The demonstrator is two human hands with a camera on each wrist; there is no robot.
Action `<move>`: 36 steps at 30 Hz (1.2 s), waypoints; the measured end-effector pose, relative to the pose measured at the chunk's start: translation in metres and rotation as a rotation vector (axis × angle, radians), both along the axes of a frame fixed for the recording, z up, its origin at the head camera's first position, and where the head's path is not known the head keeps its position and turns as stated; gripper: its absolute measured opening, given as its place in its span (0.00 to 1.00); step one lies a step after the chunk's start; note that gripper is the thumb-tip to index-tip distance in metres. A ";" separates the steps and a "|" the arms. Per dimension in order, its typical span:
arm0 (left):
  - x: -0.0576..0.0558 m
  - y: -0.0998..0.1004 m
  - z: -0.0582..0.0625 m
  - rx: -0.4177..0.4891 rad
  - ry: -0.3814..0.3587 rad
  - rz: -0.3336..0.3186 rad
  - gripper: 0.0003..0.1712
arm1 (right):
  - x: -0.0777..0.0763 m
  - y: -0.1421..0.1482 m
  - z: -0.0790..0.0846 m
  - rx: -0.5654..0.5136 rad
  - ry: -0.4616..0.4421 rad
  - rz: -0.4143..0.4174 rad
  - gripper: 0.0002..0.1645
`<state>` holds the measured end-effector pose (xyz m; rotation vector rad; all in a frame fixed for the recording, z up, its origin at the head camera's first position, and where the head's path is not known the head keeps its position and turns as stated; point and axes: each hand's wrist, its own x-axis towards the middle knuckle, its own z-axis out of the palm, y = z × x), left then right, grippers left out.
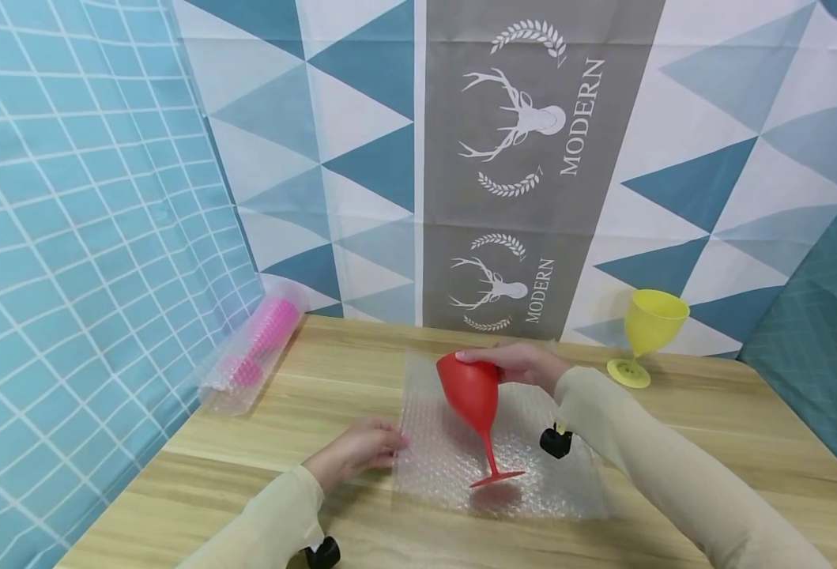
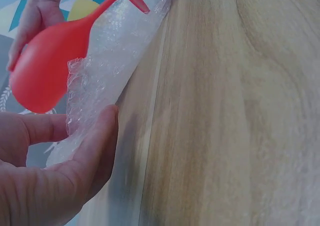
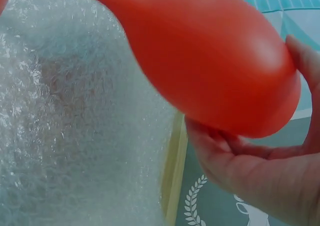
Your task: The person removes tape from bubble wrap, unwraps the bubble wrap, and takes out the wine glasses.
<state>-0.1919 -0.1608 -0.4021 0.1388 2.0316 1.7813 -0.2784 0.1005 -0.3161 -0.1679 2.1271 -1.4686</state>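
Note:
My right hand (image 1: 521, 363) grips a red goblet (image 1: 469, 391) by the rim end of its bowl, thumb on one side and fingers on the other in the right wrist view. The goblet leans, with its bowl up and its foot low over a sheet of bubble wrap (image 1: 428, 419). Whether the foot touches the sheet, I cannot tell. At the sheet's left edge, my left hand (image 1: 364, 446) pinches the wrap; the left wrist view shows the raised edge of the sheet between thumb and fingers.
A pink object (image 1: 276, 324) rolled in bubble wrap lies at the back left, beside the blue gridded curtain (image 1: 91, 237). Toward the back right stands a yellow goblet (image 1: 653, 320), upright on the wooden table (image 1: 333, 356). A patterned cloth (image 1: 368, 158) hangs behind the table.

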 end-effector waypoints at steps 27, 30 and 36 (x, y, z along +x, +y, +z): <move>0.001 0.003 0.000 0.007 -0.005 -0.009 0.08 | 0.039 0.035 0.034 0.163 0.350 -0.036 0.38; 0.001 0.003 0.000 0.004 -0.002 -0.010 0.08 | 0.045 0.037 0.036 0.147 0.382 -0.030 0.37; 0.001 0.004 -0.003 0.012 -0.011 -0.010 0.06 | 0.055 0.046 0.034 0.133 0.466 0.030 0.41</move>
